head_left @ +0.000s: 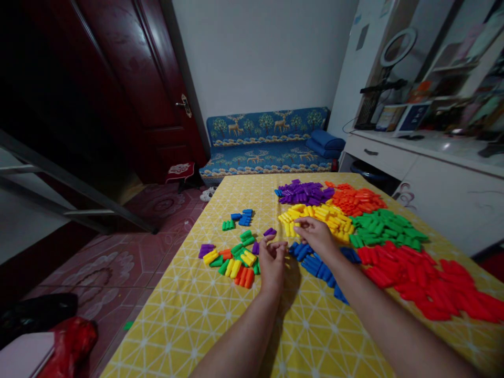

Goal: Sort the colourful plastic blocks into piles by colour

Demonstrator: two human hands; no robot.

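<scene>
My left hand [273, 258] hovers at the right side of a small mixed group of plastic building blocks, its fingers curved and apart with nothing visible in them. A purple block [255, 248] and a green block [256, 268] lie beside it, partly hidden. My right hand [316, 234] reaches to the near left edge of the pile of yellow blocks [334, 218]. Its fingertips pinch a yellow block [292, 229] there. Below that hand lie blue blocks [315, 264], partly covered by my right forearm. The mixed group includes orange blocks [244, 277] and yellow blocks [233, 269].
Purple [305, 193], orange [356, 200], green [388, 229] and red [425, 275] block piles spread along the right of the patterned tablecloth [189, 315]. Small blue [244, 217] and green [228, 225] groups lie left. A sofa [268, 152] and a white dresser [437, 178] stand beyond the table.
</scene>
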